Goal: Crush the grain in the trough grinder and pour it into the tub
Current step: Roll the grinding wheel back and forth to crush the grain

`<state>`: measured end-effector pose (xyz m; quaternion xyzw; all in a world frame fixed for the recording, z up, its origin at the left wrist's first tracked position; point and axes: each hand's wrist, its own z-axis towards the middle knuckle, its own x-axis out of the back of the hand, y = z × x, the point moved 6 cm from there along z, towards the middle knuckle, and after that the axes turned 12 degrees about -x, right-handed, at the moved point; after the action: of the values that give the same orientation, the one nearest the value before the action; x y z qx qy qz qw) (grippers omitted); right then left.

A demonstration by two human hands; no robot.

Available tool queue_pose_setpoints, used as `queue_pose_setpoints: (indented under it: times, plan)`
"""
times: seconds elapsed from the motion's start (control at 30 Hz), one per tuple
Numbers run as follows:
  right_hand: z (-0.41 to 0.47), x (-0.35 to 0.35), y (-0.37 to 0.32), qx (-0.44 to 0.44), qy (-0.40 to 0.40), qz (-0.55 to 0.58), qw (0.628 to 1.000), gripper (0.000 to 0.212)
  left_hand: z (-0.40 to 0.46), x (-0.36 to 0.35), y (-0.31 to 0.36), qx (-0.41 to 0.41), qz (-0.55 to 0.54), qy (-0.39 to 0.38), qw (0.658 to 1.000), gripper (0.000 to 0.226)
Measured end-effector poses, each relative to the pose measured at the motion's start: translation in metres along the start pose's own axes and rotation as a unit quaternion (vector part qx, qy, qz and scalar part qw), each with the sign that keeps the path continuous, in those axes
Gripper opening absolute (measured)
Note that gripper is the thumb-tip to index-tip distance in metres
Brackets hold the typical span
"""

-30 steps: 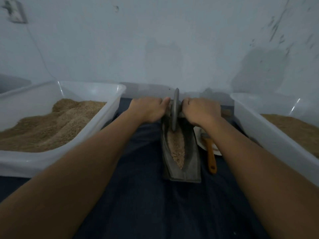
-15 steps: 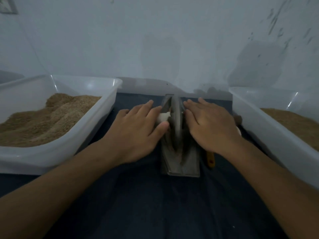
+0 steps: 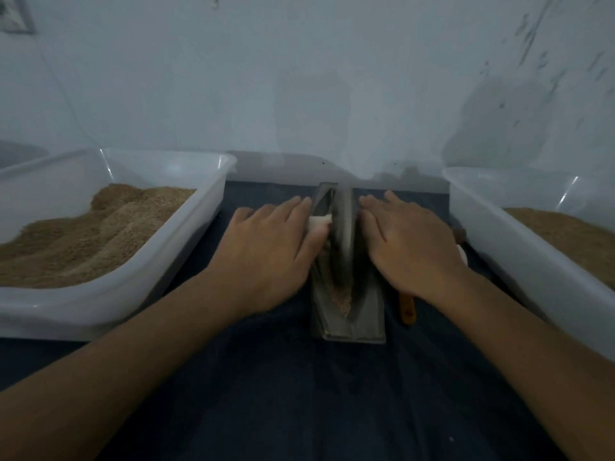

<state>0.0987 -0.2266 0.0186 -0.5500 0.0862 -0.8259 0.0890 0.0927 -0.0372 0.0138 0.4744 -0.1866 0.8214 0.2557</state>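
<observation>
White plastic tub (image 3: 109, 294) at left holds tan meal. Left hand (image 3: 266, 254), fingers extended, presses flat on the pale axle handle (image 3: 319, 221). Metal trough grinder (image 3: 349, 324) sits centre on dark cloth, wheel (image 3: 342, 234) upright in the grain (image 3: 341, 299). Right hand (image 3: 409, 247) also flat on its side. Judged heavy, rigid; lift trough by both side walls. Second tub (image 3: 519, 261) at right.

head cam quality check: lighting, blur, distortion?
Head view: dim, bluish light; white plastic tub on the left shows small glare spots on its rim. The left hand and grey metal grinding wheel are motion-smeared, the right hand less so. Wide-angle bowing stretches the forearms at the frame edges.
</observation>
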Motion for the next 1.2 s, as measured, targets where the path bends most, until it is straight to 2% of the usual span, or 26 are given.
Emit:
queue_pose_setpoints:
  times: [0.1, 0.27, 0.37, 0.53, 0.63, 0.77, 0.87, 0.93, 1.07, 1.2]
  plan:
    - [-0.041, 0.022, -0.005, 0.038, 0.06, -0.015, 0.997, 0.058, -0.036, 0.017, 0.012, -0.036, -0.026, 0.011, 0.999, 0.068]
    - [-0.029, 0.014, 0.001, 0.033, 0.02, 0.012, 0.999, 0.048, -0.02, 0.009, 0.01, -0.044, 0.006, 0.011, 0.999, 0.07]
    - [0.011, -0.002, 0.003, 0.008, 0.014, -0.005, 1.0, 0.041, 0.025, -0.013, -0.01, -0.004, 0.008, -0.016, 1.0, 0.07]
    - [0.085, -0.017, 0.0, -0.076, 0.007, -0.088, 0.993, 0.04, 0.087, -0.033, -0.048, 0.093, -0.042, -0.075, 0.992, 0.088]
    - [0.086, -0.017, -0.002, -0.074, 0.013, -0.099, 0.992, 0.042, 0.079, -0.034, -0.045, 0.083, -0.031, -0.098, 0.991, 0.086]
    - [0.03, -0.003, -0.005, -0.005, 0.065, -0.065, 0.996, 0.04, 0.029, -0.017, -0.024, 0.045, -0.069, -0.048, 0.995, 0.062]
    - [-0.019, 0.013, -0.002, 0.034, 0.068, -0.005, 0.997, 0.045, -0.015, 0.009, -0.003, -0.008, -0.073, -0.008, 0.997, 0.068]
    - [-0.035, 0.017, 0.001, 0.049, 0.043, 0.005, 0.998, 0.048, -0.032, 0.019, 0.007, -0.029, -0.057, 0.0, 0.998, 0.07]
    - [-0.029, 0.013, 0.003, 0.038, 0.035, 0.001, 0.999, 0.047, -0.017, 0.01, 0.005, -0.015, -0.047, -0.018, 0.999, 0.073]
    - [0.024, -0.002, 0.002, -0.007, 0.017, -0.006, 1.0, 0.044, 0.031, -0.018, -0.018, 0.024, -0.002, -0.022, 0.999, 0.069]
